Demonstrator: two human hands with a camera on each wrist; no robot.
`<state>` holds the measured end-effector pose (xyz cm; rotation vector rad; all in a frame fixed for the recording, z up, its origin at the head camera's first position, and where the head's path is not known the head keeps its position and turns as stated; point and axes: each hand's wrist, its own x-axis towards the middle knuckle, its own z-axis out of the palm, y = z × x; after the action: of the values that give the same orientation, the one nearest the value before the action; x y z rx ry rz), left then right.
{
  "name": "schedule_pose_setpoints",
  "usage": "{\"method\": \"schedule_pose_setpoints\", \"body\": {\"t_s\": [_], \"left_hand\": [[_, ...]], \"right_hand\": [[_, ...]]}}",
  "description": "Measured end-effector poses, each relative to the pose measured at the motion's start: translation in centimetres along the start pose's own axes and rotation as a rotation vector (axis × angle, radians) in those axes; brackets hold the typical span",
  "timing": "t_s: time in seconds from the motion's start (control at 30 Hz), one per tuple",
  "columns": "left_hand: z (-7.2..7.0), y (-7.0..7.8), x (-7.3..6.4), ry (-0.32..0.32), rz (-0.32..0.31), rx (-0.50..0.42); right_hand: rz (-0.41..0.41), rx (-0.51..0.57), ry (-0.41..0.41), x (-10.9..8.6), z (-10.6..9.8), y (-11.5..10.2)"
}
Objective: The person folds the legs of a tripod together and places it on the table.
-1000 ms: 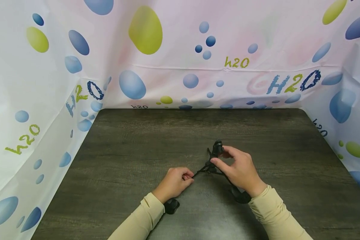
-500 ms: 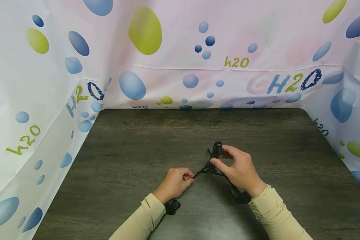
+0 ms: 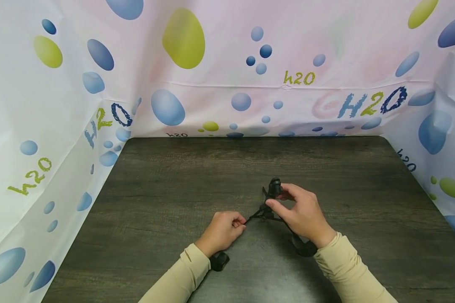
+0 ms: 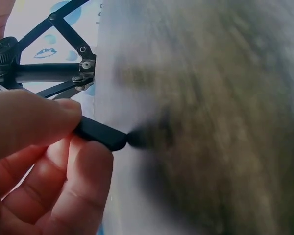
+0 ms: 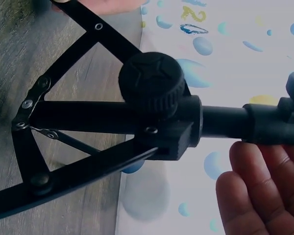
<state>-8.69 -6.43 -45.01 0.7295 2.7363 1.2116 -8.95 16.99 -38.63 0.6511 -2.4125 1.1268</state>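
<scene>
A small black tripod [image 3: 268,211] stands with its legs spread near the middle of the table. My left hand [image 3: 220,232] pinches the end of one leg [image 4: 99,133] between thumb and fingers; in the left wrist view the leg's tip pokes out just past them, close over the table. With my right hand [image 3: 306,215] I hold the upper column below the head, thumb toward me and fingers behind. The right wrist view shows fingers [image 5: 250,181] at the column, a ribbed knob [image 5: 151,81] on the collar, and hinged braces [image 5: 71,61] joining the legs to the centre tube [image 5: 88,116].
Under the tripod lies a dark wood-grain table [image 3: 166,176]. A white sheet [image 3: 219,50] printed with blue and green drops walls it at the back and both sides. Black wrist devices [image 3: 219,261] sit under both wrists.
</scene>
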Motion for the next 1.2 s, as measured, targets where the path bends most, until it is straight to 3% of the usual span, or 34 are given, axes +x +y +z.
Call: {"method": "schedule_pose_setpoints", "body": {"t_s": [0.7, 1.2], "left_hand": [[0.08, 0.13, 0.01, 0.055, 0.029, 0.031], [0.36, 0.2, -0.22, 0.086, 0.011, 0.029]], "right_hand": [[0.009, 0.049, -0.027, 0.29, 0.1, -0.28], [0.029, 0.068, -0.057, 0.29, 0.02, -0.7]]}}
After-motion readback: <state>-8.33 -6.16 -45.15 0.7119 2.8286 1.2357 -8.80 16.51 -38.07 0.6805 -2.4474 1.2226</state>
